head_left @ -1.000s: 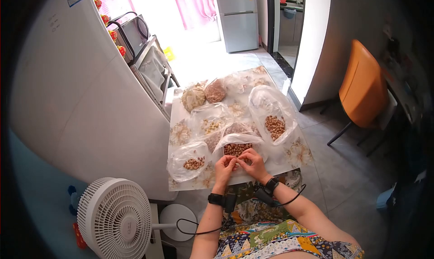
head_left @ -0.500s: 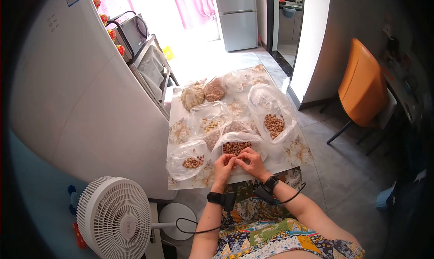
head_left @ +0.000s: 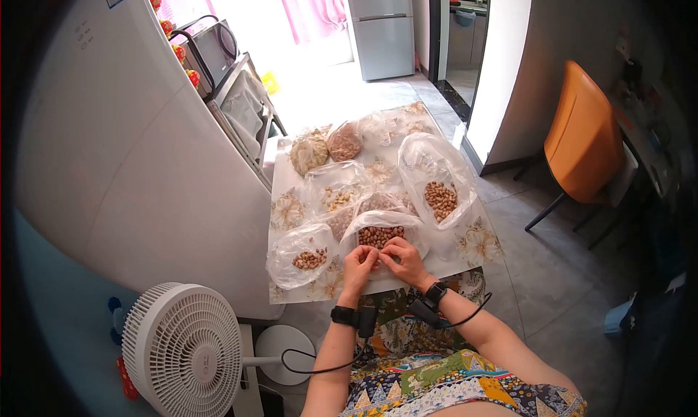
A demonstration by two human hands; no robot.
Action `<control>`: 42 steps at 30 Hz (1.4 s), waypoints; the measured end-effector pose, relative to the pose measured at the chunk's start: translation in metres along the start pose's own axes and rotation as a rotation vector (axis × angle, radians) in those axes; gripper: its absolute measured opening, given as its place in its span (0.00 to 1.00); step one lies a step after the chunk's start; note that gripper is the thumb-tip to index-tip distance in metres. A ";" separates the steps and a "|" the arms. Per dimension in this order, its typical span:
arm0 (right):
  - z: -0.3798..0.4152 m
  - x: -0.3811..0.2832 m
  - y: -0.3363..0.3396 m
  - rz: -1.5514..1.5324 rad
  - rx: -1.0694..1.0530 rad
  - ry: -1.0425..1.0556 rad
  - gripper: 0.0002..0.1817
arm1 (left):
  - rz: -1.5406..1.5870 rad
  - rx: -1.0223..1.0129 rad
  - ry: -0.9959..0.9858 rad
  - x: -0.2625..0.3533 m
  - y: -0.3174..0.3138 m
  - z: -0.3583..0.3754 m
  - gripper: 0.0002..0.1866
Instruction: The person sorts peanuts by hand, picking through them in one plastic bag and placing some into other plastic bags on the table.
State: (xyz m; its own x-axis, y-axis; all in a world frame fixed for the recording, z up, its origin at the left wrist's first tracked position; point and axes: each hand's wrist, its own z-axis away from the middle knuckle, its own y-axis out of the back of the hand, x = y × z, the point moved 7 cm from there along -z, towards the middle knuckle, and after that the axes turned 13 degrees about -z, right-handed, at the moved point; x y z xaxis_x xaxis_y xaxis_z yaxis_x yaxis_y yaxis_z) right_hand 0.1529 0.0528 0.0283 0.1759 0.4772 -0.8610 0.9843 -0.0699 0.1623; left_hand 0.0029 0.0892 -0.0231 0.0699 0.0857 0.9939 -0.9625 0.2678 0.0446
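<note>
My left hand [head_left: 358, 266] and my right hand [head_left: 403, 261] meet at the near edge of an open plastic bag [head_left: 416, 237] of brown nuts [head_left: 379, 236]. Fingers on both hands are pinched together, and whatever lies between them is too small to make out. Left of them, a clear bag [head_left: 283, 266] holds a few reddish nuts [head_left: 310, 258]. Behind is a bag with pale peeled nuts [head_left: 337, 198]. On the right, a larger open bag [head_left: 429, 155] contains more brown nuts [head_left: 440, 200].
Filled bags [head_left: 310, 153] stand at the back of the flowered tablecloth [head_left: 478, 244]. A white fan [head_left: 185, 355] is at the lower left, an orange chair [head_left: 584, 135] at the right, and a fridge [head_left: 383, 39] at the back.
The fingertips of my two hands have shifted slightly, with a small gap now showing between them. The bags and nuts have stayed in place.
</note>
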 end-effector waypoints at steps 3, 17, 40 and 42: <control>0.000 -0.002 0.001 -0.001 0.000 -0.026 0.07 | 0.023 -0.014 -0.006 0.009 -0.001 0.004 0.11; 0.000 -0.006 0.003 0.001 0.061 -0.002 0.08 | 0.033 -0.038 0.002 0.006 0.000 0.003 0.09; 0.002 -0.007 0.000 -0.007 0.021 0.011 0.08 | 0.076 -0.037 -0.013 0.005 0.002 0.004 0.13; 0.002 -0.006 0.001 -0.013 0.024 0.010 0.08 | 0.041 -0.042 -0.012 0.007 0.002 0.005 0.13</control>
State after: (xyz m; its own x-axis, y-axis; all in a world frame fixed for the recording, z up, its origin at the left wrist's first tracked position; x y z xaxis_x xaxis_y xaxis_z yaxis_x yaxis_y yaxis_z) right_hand 0.1525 0.0479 0.0327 0.1631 0.4870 -0.8580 0.9866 -0.0847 0.1395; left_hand 0.0002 0.0855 -0.0158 0.0276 0.0860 0.9959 -0.9526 0.3042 0.0001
